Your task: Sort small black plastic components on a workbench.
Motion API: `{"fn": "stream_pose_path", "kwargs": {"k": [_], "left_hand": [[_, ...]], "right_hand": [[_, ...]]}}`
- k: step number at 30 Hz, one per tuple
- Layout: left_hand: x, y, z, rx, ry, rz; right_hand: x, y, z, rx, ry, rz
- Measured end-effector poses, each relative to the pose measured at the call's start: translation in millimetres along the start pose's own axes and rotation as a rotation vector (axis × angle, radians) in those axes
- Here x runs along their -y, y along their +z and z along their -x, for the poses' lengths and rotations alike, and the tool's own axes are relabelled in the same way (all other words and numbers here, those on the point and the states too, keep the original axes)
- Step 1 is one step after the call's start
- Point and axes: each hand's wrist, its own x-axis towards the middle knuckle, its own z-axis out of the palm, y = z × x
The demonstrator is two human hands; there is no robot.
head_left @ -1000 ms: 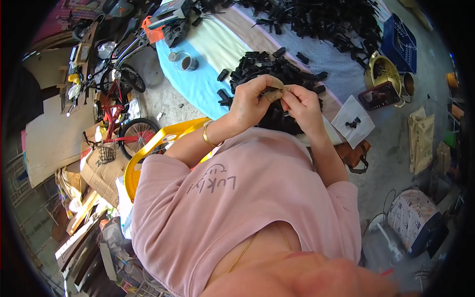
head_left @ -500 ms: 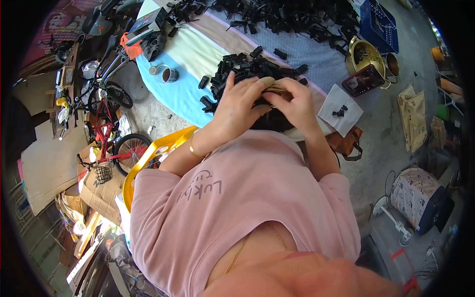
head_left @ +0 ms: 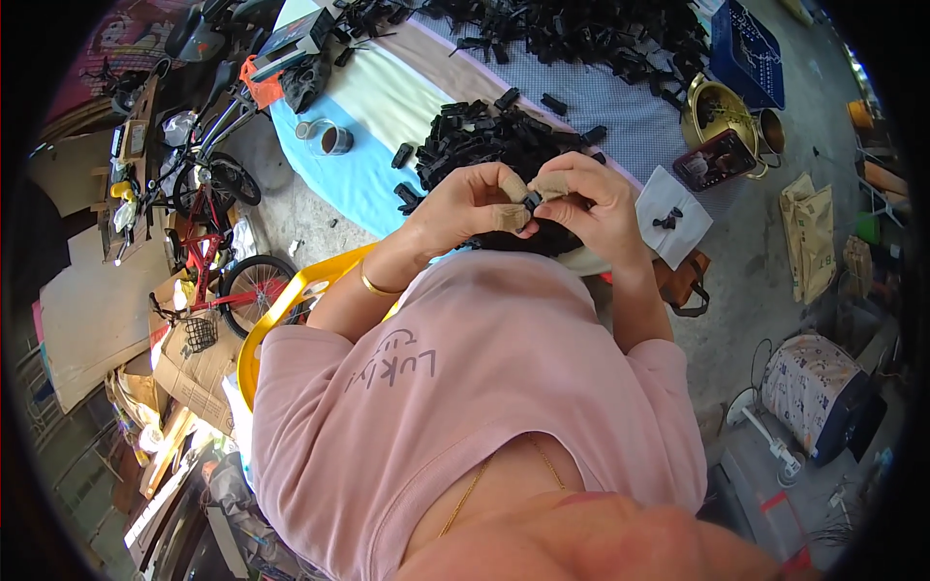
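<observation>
My left hand and my right hand meet in front of my chest, fingertips wrapped in tan tape. Between them they pinch a small black plastic part, mostly covered by the fingers. Just beyond lies a heap of similar black plastic parts on the striped cloth of the table. Right of my right hand, a white paper bears a few small black pieces.
A larger black pile spreads along the far side. At the right stand a blue basket, a brass-coloured pot and a phone. A clear cup sits left. A yellow chair and red bicycle are beside me.
My hands have turned and drawn slightly apart, their fingertips now pinching the small black part in plain sight. Earlier the left hand's back covered the grip.
</observation>
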Motion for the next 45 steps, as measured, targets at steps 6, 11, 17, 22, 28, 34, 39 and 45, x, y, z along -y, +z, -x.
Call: {"fn": "stream_pose_path", "kwargs": {"k": [6, 11, 17, 22, 28, 34, 39, 45], "left_hand": [[9, 5, -8, -0.252, 0.302, -0.181], [10, 8, -6, -0.307, 0.344, -0.293], [7, 12, -4, -0.354, 0.414, -0.494], [10, 11, -5, -0.4, 0.494, -0.52], [8, -3, -11, -0.436, 0.701, -1.012], [18, -23, -20, -0.552, 0.533, -1.1], [26, -25, -20, -0.572, 0.454, -1.079], [30, -25, -21, -0.41, 0.567, -1.351]], "right_hand": [[-10, 13, 4, -0.349, 0.2, 0.07], [-14, 19, 7, -0.209, 0.167, 0.088], [-14, 21, 6, -0.176, 0.244, 0.078], [-13, 25, 5, -0.168, 0.258, 0.012], [-27, 23, -7, -0.1, 0.507, -0.139], [-72, -11, -41, 0.039, 0.639, 0.014], [-176, -72, -96, -0.42, 0.362, 0.73], [-224, -82, -128, -0.475, 0.668, 0.948]]}}
